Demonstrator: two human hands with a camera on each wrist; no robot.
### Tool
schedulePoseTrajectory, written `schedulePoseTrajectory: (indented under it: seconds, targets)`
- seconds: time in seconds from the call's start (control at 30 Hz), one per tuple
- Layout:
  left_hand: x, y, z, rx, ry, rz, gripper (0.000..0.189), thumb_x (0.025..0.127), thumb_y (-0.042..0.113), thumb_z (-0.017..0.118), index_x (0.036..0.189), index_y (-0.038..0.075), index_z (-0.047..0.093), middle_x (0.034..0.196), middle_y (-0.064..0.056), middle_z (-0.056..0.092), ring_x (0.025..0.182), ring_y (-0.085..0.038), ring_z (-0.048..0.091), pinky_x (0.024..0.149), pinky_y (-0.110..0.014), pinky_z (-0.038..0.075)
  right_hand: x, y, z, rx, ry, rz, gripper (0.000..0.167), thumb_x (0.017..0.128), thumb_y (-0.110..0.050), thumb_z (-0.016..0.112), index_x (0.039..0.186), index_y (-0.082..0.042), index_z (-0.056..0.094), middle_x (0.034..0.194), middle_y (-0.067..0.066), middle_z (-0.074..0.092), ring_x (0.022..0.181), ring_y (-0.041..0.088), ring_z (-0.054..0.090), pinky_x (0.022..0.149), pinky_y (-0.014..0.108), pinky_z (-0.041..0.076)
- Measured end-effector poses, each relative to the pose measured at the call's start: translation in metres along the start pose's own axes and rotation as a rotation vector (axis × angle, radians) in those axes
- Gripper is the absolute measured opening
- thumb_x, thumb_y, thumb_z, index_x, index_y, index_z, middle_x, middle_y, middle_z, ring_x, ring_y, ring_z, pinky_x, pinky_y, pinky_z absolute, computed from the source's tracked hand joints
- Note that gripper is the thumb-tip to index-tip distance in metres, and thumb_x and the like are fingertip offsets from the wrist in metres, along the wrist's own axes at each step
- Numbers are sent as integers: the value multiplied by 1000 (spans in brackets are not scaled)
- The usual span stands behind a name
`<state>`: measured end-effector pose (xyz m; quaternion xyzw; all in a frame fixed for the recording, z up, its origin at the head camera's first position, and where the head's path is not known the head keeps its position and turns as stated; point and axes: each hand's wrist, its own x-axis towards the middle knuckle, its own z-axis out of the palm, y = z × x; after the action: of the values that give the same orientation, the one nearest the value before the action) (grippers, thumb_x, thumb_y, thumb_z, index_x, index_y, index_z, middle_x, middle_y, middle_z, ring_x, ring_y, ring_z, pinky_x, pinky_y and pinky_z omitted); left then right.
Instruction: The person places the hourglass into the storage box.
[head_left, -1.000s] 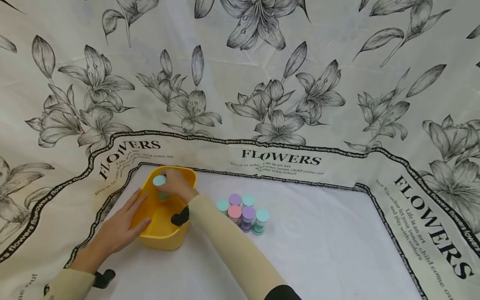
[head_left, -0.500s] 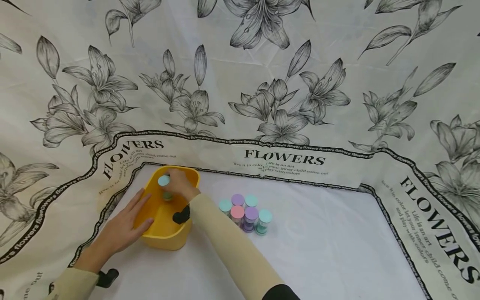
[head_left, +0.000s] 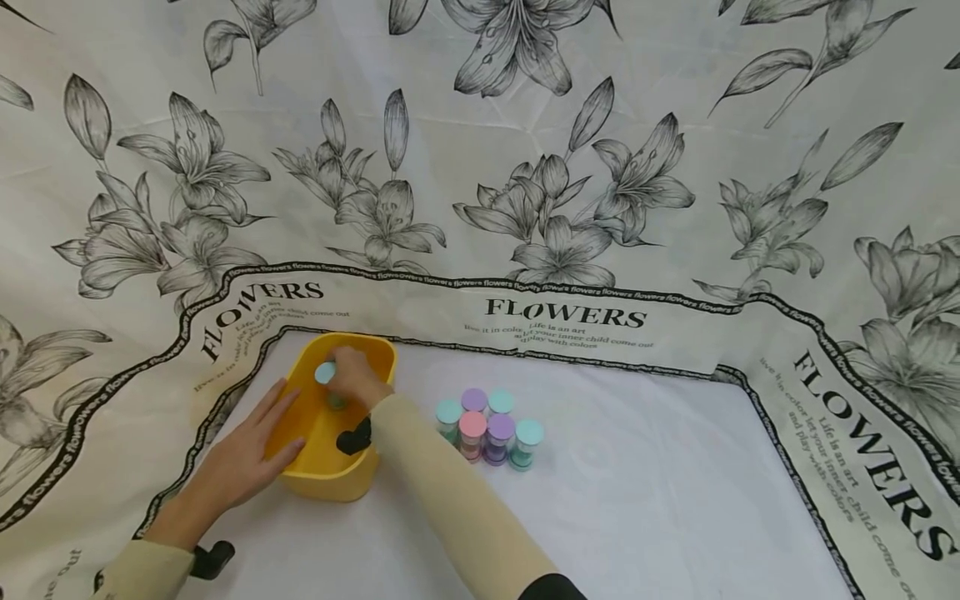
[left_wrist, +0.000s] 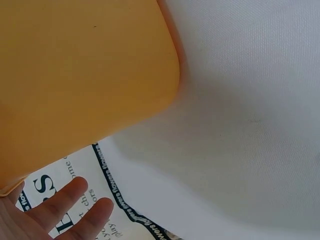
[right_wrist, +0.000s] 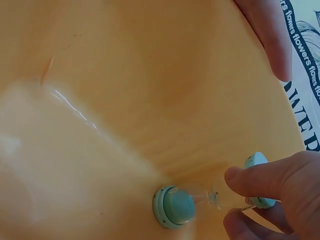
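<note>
A yellow plastic bin [head_left: 330, 489] stands on the white cloth, left of centre. Inside it my right hand [head_left: 358, 377] pinches a small sand timer [right_wrist: 181, 205] with light teal caps and teal sand between thumb and fingers. In the right wrist view the timer lies at a slant, its sand in the bulb away from my hand; whether that end touches the bin cannot be told. My left hand [head_left: 240, 458] rests on the bin's left rim with fairly straight, spread fingers. To the bin's right stand several upright sand timers with purple caps [head_left: 500, 427], a pink cap [head_left: 472, 425] and teal caps [head_left: 529, 433].
The white cloth [head_left: 637, 483] stretches right and toward the front. A flower-printed cloth [head_left: 570, 333] rises behind it and along both sides. Black straps [head_left: 212, 560] hang at the wrists.
My right hand and the sand timer have shifted slightly lower in the bin. The left hand stays on the rim. The head view sways a little.
</note>
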<state>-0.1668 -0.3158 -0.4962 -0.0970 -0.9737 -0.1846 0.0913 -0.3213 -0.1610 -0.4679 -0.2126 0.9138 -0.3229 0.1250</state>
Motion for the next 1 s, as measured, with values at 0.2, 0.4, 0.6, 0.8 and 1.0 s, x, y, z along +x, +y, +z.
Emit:
schedulePoseTrajectory:
  seconds: [0.2,0.4,0.6,0.8,1.0]
  targets:
    - [-2,-1,0,-6,3,-5,73,102,47,56,162,13,32,173,-11,19,137,-48,50,90,-61,56,-2,-2,0,9,17,23,40,91,-4,77,130,-4,67,127,9,70,103,14,64,90,23,56]
    - [-3,0,-1,-1,2,-4,73,102,45,57,162,11,33,173,-11,19,138,-47,50,90,-60,56,-3,-2,-1,65,27,24,41,90,-3,77,130,-4,68,125,9,70,104,14,65,92,24,57]
    - [-3,1,-2,-2,3,-6,73,102,45,56,162,10,32,173,-9,17,139,-47,48,91,-61,56,-5,-2,-4,160,23,50,37,87,-1,79,123,-3,70,116,8,71,94,14,65,87,25,58]
    - [-3,1,-3,-3,-6,-9,74,103,47,55,162,10,32,173,-9,17,138,-48,48,92,-62,55,-5,0,-4,209,4,64,34,86,1,79,119,-1,71,112,9,72,88,14,64,83,26,59]
    - [-3,1,-2,-1,-12,-8,74,102,46,56,162,9,32,173,-10,18,138,-48,48,92,-62,55,-4,3,-3,239,0,76,43,87,-1,80,129,-2,68,125,10,70,103,18,66,95,30,58]
